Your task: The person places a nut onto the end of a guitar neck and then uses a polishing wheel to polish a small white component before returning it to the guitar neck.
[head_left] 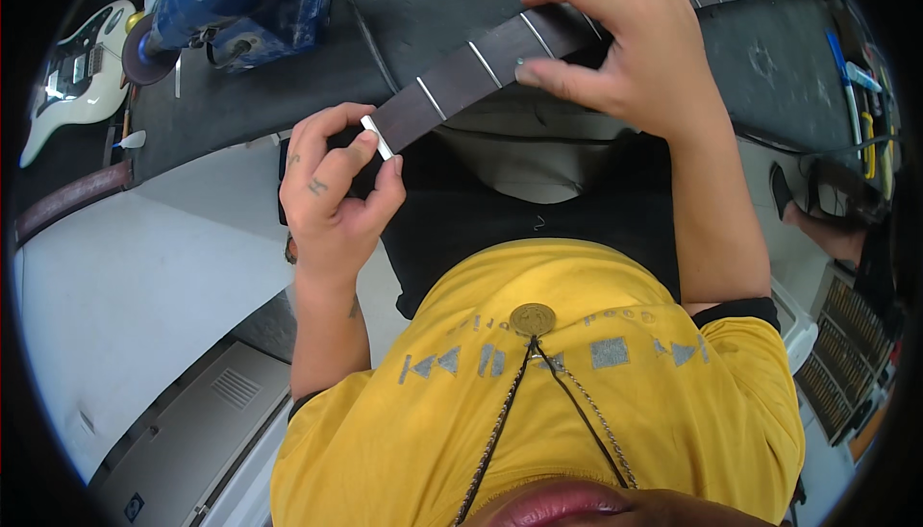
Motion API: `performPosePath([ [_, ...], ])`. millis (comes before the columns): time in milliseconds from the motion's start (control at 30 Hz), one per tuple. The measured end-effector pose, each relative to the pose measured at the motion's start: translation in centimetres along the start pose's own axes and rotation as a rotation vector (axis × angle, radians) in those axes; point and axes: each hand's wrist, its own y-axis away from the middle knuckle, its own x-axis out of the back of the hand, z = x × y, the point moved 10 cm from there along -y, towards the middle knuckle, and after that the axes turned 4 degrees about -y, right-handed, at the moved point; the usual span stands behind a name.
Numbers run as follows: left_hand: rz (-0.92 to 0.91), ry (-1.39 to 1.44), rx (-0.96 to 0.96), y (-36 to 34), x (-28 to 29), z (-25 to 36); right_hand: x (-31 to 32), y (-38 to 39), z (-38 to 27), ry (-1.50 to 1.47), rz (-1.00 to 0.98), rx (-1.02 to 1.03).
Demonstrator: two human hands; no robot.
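Note:
A dark guitar neck [452,82] with silver fret wires runs slantwise across the near edge of the black bench, its far end at the upper right. At its lower left end sits a small white guitar nut [377,138]. My left hand [338,176] is closed on this nut, with fingertips on its face and edges. Higher up the neck, my right hand [630,41] grips it, the thumb lying over the fretboard and the fingers reaching across the far side. The fingers partly hide the frets there.
A blue bench grinder [245,8] with round wheels stands at the upper left. Beyond it lies a white electric guitar [85,70]. Pens and a yellow-handled tool [868,142] are at the right edge. Another person's leg [827,229] and a slotted rack [836,354] are at the lower right.

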Motion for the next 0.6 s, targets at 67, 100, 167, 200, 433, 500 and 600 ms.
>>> performPosePath([
  [67, 0.02, -0.031, -0.043, 0.0, -0.1, 0.4, 0.8, 0.0, -1.8, 0.058, 0.067, 0.202],
  [100, 0.026, -0.037, -0.039, 0.1, -0.1, 0.2, 1.2, 0.2, -2.7, 0.093, 0.105, 0.302],
  [167, 0.041, -0.084, -0.085, 0.4, -0.1, 0.5, -0.3, 0.2, -0.7, 0.069, 0.002, 0.091],
  [200, 0.057, -0.117, -0.114, 0.7, -0.2, 0.6, -0.4, 0.3, -0.7, 0.063, 0.0, 0.099],
  [433, 0.123, -0.109, -0.08, 2.2, -0.3, -0.3, -0.7, 0.0, 0.2, 0.018, -0.038, 0.041],
  [500, 0.124, -0.111, -0.059, 2.4, -0.4, -0.6, -0.8, -0.1, 0.3, 0.017, -0.061, 0.028],
  [600, 0.109, -0.134, -0.108, 2.3, -0.7, -0.5, -0.9, -0.4, 0.2, 0.008, -0.063, 0.042],
])
